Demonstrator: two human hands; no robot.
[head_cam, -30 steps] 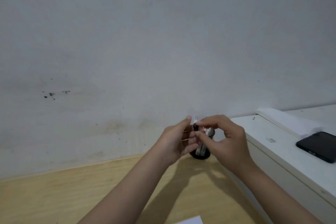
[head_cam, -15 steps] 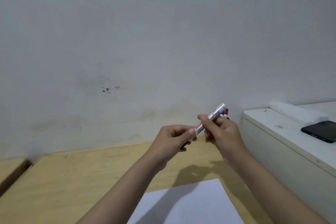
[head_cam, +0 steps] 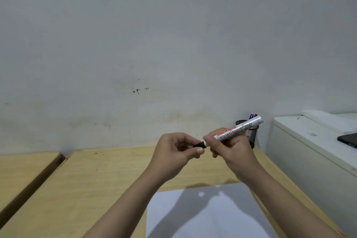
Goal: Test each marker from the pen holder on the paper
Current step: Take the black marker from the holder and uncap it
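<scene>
A white board marker (head_cam: 238, 131) with black "Boardmarker" lettering is held in the air above the wooden desk (head_cam: 100, 176), tilted so its rear end rises toward the mesh pen holder (head_cam: 251, 134). The right hand (head_cam: 230, 151) wraps its fingers closed around the marker's barrel. At the marker's lower end sits its black cap (head_cam: 201, 144), and the left hand (head_cam: 174, 153) pinches that cap between thumb and curled fingers; whether the cap has separated from the barrel cannot be told.

Directly behind the marker, the pen holder stands on the desk against the wall (head_cam: 173, 44), partly hidden by the right hand and the marker's barrel. A blue marker tip (head_cam: 251, 116) and a red marker tip (head_cam: 255, 115) poke up from the holder, just above the held marker.

Below the marker, nearer the person, a white sheet of paper (head_cam: 202, 216) lies flat on the desk, crossed by the shadows of both forearms. To the right of the marker stands a white cabinet (head_cam: 309, 160), with a dark phone (head_cam: 347, 139) lying on its top at the frame edge. Far left of the marker, a gap separates the desk from a second wooden surface (head_cam: 21, 172).
</scene>
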